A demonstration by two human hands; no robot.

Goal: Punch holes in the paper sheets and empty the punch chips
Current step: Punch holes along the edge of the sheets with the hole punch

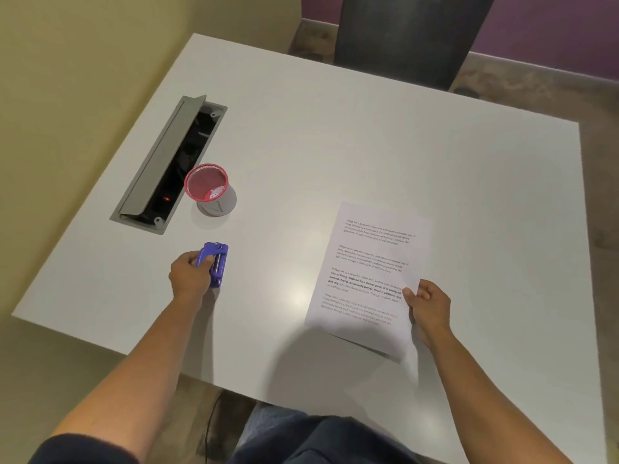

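Note:
A small blue hole punch (216, 264) stands on the white table (335, 145), left of centre. My left hand (189, 274) is wrapped around its left side, thumb on top. To the right lie printed paper sheets (365, 279), their near edge lifted a little off the table. My right hand (428, 306) pinches the sheets' right edge between thumb and fingers. A red mesh cup (207, 187) with a few white paper chips in its bottom stands beyond the punch.
An open grey cable box (164, 165) with a raised lid is set into the table, left of the cup. A dark chair back (408, 35) stands at the far edge. The near table edge runs close to my lap.

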